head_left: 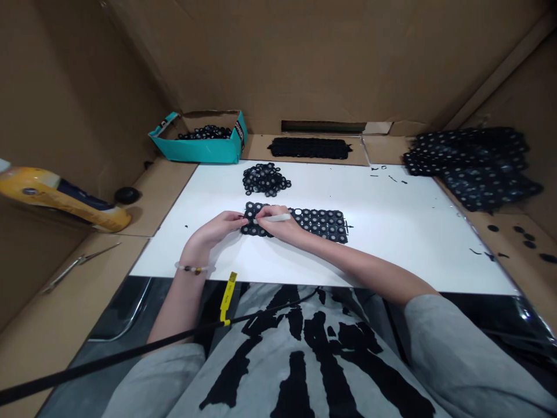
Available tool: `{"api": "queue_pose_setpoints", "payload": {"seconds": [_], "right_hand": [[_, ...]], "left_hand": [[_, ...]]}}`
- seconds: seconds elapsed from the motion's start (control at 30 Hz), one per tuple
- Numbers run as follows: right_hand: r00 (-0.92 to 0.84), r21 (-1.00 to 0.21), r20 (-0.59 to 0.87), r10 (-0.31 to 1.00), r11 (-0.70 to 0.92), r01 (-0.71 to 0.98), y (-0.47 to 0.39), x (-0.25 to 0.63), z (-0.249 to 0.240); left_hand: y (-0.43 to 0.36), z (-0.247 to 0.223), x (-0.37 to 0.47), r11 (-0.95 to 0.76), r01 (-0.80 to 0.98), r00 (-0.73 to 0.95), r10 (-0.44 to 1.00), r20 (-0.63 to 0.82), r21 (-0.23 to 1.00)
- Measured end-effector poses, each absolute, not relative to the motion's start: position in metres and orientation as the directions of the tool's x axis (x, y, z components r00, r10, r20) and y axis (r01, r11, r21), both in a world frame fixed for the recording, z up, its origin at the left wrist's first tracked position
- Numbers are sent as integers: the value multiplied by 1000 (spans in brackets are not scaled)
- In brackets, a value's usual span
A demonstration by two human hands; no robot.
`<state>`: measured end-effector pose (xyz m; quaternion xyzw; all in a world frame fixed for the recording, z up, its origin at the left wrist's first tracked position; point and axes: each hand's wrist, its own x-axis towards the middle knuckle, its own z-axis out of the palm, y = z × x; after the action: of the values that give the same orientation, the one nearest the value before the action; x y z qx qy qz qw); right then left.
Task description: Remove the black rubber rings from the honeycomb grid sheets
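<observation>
A black sheet of joined rings (322, 225) lies on the white board (391, 249) in front of me. My right hand (278, 223) is closed on a white pen-like tool (278, 217), its tip over the left part of the sheet. At the sheet's left edge, my left hand (224, 225) has its thumb and fingers pressed together; whatever is between them is too small to make out. Just behind the sheet is a loose pile of small black rings (264, 179).
A teal box (200, 150) holds more black rings at the back left. Behind the board lies a black stack (310, 148). Black dotted sheets (474, 162) are heaped at right. A yellow bottle (65, 197), black round lid (126, 195) and tweezers (80, 261) are at left.
</observation>
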<state>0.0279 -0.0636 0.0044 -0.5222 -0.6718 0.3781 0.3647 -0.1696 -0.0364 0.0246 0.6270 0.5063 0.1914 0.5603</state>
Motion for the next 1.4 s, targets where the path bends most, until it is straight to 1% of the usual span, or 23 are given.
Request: {"api": "queue_pose_setpoints", "payload": {"seconds": [0.07, 0.2, 0.27, 0.33, 0.43, 0.63, 0.77, 0.87, 0.97, 1.1, 1.17, 1.27, 1.4], "right_hand": [[-183, -890, 94, 979, 165, 425, -64, 28, 4], [-182, -929, 44, 982, 107, 354, -63, 32, 4], [-198, -949, 6, 980, 69, 309, -64, 34, 5], [-230, -956, -18, 973, 50, 290, -66, 35, 6], [-260, -954, -23, 965, 57, 295, -69, 35, 7], [-261, -948, -35, 965, 51, 313, -71, 33, 9], [-257, -908, 52, 965, 152, 389, -72, 30, 4], [-271, -879, 127, 954, 235, 414, -73, 26, 0], [-277, -862, 160, 947, 271, 429, -74, 24, 0], [-259, -859, 157, 953, 261, 440, -74, 21, 1], [-254, -856, 154, 955, 257, 448, -74, 20, 1], [-274, -874, 144, 951, 252, 415, -72, 22, 2], [-266, -948, 34, 963, 116, 297, -67, 35, 5]], "left_hand": [[-38, 25, -170, 96, 436, 424, 855, -298, 895], [-41, 21, -171, -112, 536, 413, 899, -144, 837], [-43, 19, -173, -145, 547, 429, 894, -127, 824], [-44, 16, -175, -107, 528, 430, 889, -156, 842], [-44, 13, -178, -34, 529, 380, 903, -202, 848], [-46, 12, -177, -48, 540, 339, 926, -166, 840], [-48, 15, -172, 53, 470, 287, 935, -209, 881], [-48, 21, -169, 117, 400, 276, 931, -241, 909], [-49, 30, -166, 176, 373, 282, 914, -292, 911], [-49, 40, -165, 216, 376, 300, 892, -339, 901], [-49, 42, -166, 228, 363, 335, 873, -355, 903], [-49, 44, -167, 238, 362, 362, 855, -371, 901], [-47, 40, -166, 202, 434, 286, 893, -347, 878]]}}
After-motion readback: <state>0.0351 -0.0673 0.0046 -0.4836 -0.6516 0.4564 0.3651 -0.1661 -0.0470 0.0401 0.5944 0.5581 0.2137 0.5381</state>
